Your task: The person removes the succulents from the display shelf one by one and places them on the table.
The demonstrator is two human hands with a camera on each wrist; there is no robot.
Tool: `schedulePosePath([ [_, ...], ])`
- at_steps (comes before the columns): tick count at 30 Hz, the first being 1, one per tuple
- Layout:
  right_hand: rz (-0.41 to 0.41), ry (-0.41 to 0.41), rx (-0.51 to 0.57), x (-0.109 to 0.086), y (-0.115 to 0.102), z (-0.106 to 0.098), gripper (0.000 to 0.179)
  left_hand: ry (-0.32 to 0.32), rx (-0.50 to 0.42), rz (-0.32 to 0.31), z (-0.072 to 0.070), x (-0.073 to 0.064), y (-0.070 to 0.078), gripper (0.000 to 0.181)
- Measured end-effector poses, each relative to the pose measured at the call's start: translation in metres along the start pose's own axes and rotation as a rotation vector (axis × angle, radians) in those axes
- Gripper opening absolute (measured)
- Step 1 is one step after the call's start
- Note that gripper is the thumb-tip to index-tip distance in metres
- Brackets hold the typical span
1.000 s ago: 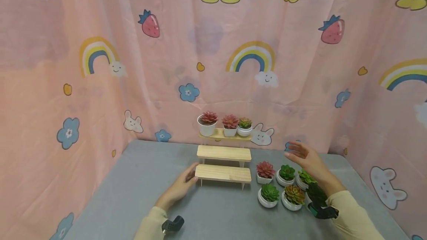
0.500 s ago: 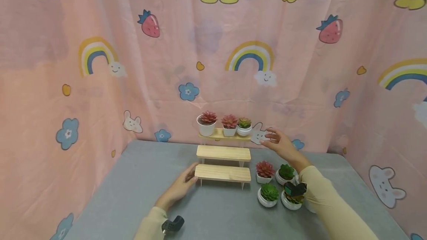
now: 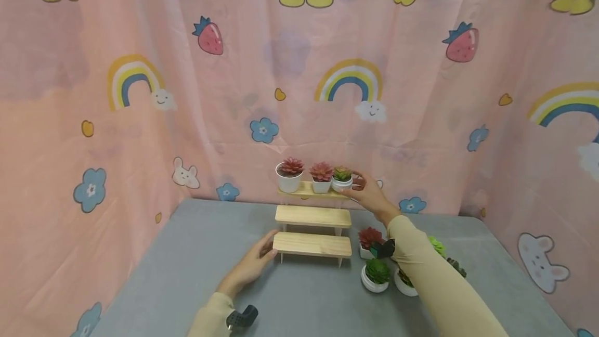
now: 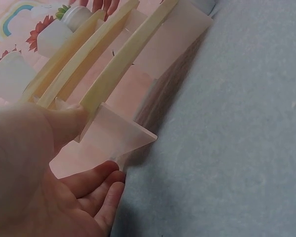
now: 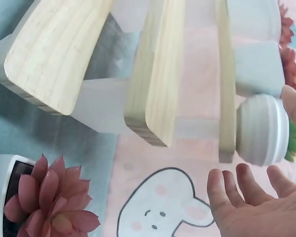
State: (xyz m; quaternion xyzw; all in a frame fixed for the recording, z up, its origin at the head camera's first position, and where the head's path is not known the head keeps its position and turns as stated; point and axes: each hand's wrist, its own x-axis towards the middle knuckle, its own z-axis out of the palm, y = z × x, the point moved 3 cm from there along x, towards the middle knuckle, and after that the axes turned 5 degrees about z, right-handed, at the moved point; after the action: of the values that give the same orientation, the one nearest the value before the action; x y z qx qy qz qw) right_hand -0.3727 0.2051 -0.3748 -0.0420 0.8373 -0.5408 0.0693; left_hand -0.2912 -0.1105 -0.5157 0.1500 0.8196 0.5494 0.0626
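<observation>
A three-step wooden stand (image 3: 312,244) with translucent legs stands on the table. On its top step (image 3: 312,189), left to right, are a white pot with a red succulent (image 3: 290,175), a square white pot with a red succulent (image 3: 321,177) and a round ribbed white pot (image 5: 264,129) with a green succulent (image 3: 342,173). My right hand (image 3: 369,194) is at that round pot, thumb by its rim, fingers loosely spread past its other side. My left hand (image 3: 252,259) rests its thumb on the lowest step's left end; its other fingers (image 4: 101,195) extend loosely near the leg.
Right of the stand, several potted succulents stand on the grey table (image 3: 187,274), among them a red one (image 3: 369,238) and a green one (image 3: 376,272). My right sleeve (image 3: 435,274) covers part of this group. A pink patterned curtain (image 3: 224,92) hangs behind.
My right hand has moved left from above the potted succulents on the table to the round pot on the top step. The left hand has stayed at the lowest step.
</observation>
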Motion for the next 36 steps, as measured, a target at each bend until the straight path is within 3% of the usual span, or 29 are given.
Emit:
schedulePosePath([
  [12, 0.010, 0.045, -0.069, 0.012, -0.004, 0.009, 0.081, -0.029, -0.004, 0.019, 0.003, 0.002, -0.002, 0.060],
  [21, -0.051, 0.105, -0.160, 0.018, -0.007, 0.013, 0.069, -0.016, -0.004, 0.029, 0.000, -0.003, 0.004, 0.058],
  [27, -0.089, 0.121, -0.127, 0.010, -0.002, 0.010, 0.065, -0.021, -0.007, 0.017, 0.001, -0.006, 0.003, 0.058],
  [36, -0.183, 0.138, -0.180, -0.009, -0.012, -0.012, 0.063, -0.005, 0.024, 0.025, 0.000, -0.003, 0.006, 0.058],
])
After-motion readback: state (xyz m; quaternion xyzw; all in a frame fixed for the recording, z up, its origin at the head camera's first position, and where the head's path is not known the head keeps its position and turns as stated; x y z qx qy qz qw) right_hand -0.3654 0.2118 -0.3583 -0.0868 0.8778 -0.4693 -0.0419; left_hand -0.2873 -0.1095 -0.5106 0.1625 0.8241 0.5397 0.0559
